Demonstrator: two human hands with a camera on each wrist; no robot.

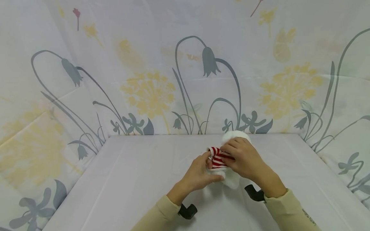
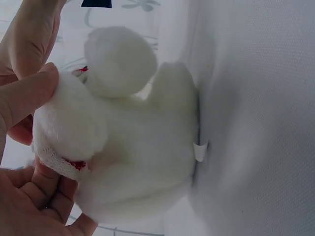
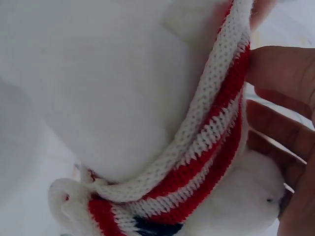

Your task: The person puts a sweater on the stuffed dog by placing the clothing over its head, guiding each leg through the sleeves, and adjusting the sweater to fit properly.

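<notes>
While white plush toy (image 1: 232, 180) is resting on worktop (image 1: 136, 173), both my hands are holding on, part-closed: left hand (image 1: 198, 173) is gripping edge of striped sweater (image 1: 217, 163), thumb pressing toy; right hand (image 1: 245, 157) is pinching knit. I am judging work partway: sweater is wrapping part of body, hem slanting, lower side showing bare; straightening seems left.
</notes>
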